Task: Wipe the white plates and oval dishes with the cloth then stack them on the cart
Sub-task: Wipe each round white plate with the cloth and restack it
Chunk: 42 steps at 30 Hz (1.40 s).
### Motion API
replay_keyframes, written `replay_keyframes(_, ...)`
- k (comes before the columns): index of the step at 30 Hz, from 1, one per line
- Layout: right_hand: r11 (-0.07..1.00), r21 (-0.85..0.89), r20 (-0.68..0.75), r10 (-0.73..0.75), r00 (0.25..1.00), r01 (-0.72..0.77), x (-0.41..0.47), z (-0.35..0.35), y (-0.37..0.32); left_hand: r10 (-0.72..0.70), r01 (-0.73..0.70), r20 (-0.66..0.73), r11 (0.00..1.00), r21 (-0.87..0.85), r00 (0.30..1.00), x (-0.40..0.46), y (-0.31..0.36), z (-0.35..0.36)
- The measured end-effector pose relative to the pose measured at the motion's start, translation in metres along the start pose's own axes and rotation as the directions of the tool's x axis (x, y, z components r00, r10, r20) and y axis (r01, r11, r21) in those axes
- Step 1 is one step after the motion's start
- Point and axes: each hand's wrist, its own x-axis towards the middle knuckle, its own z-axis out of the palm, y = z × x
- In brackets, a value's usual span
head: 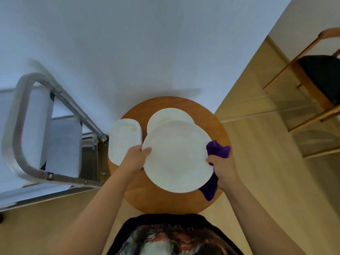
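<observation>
A large round white plate [177, 155] is held above the round wooden table [165, 201]. My left hand [136, 159] grips its left rim, thumb on top. My right hand [223, 169] holds a purple cloth [214, 181] against the plate's right rim; the cloth bunches above the hand and hangs below it. A second white plate [165, 116] lies on the table behind, partly covered by the held one. A white oval dish [123, 138] rests on the table's left side.
A metal cart [24, 126] with a tubular handle stands to the left, close to the table. A white wall is behind. A wooden chair [316, 80] with a dark seat stands at the right on the wood floor.
</observation>
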Motion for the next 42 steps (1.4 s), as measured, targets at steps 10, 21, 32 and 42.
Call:
replay_keyframes(10,0.902,-0.395,-0.085,-0.223,0.971,0.172,0.063,-0.042,0.03,-0.304,0.337,0.152,0.89,-0.305,0.94,0.02,-0.057,0.089)
replay_keyframes(21,0.861,-0.481,0.088,-0.138,0.987,0.163,0.114,-0.06,0.046,-0.516,0.497,0.01,0.819,-0.286,0.856,0.031,-0.09,0.146)
replay_keyframes(32,0.814,-0.548,0.275,-0.041,0.961,0.192,0.137,-0.043,0.052,-0.616,0.557,-0.093,0.759,-0.337,0.783,0.046,-0.106,0.176)
replay_keyframes(42,0.818,-0.551,0.288,0.0,0.958,0.166,0.139,-0.035,0.046,-0.612,0.558,-0.093,0.765,-0.321,0.786,0.056,-0.093,0.171)
